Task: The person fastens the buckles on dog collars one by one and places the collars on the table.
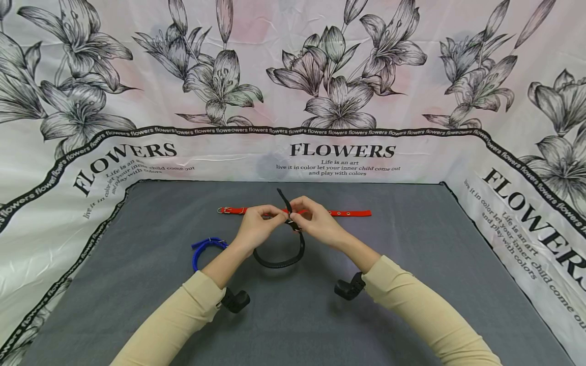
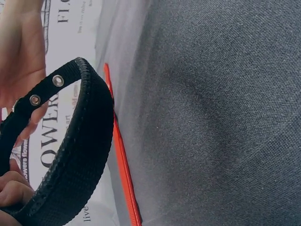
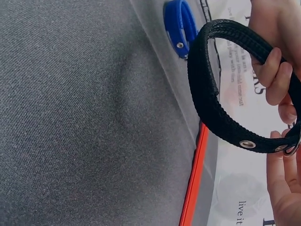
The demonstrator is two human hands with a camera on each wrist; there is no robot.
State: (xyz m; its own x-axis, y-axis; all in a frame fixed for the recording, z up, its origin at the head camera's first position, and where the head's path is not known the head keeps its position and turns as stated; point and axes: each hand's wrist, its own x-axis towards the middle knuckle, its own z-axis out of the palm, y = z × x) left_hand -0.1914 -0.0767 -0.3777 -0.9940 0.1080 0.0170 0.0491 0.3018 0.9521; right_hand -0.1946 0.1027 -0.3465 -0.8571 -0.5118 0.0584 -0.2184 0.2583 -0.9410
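A black collar (image 1: 280, 264) with metal eyelets is bent into a loop that hangs below both hands. My left hand (image 1: 258, 223) pinches it on the left near the top of the loop, and my right hand (image 1: 318, 221) pinches it on the right. Between the fingertips, the strap's free end (image 1: 283, 198) sticks up past a metal buckle (image 1: 289, 222). In the right wrist view, a metal ring shows by the right fingers, close to the eyelets. The left wrist view shows the padded band (image 2: 89, 141) side-on, above the table.
Behind the hands, a red collar (image 1: 352, 213) lies stretched flat on the grey cloth (image 1: 412, 305), its middle hidden by them. A blue collar (image 1: 201, 248), buckled into a ring, lies left, partly behind the left forearm. A flower-printed sheet (image 1: 229, 155) borders the cloth.
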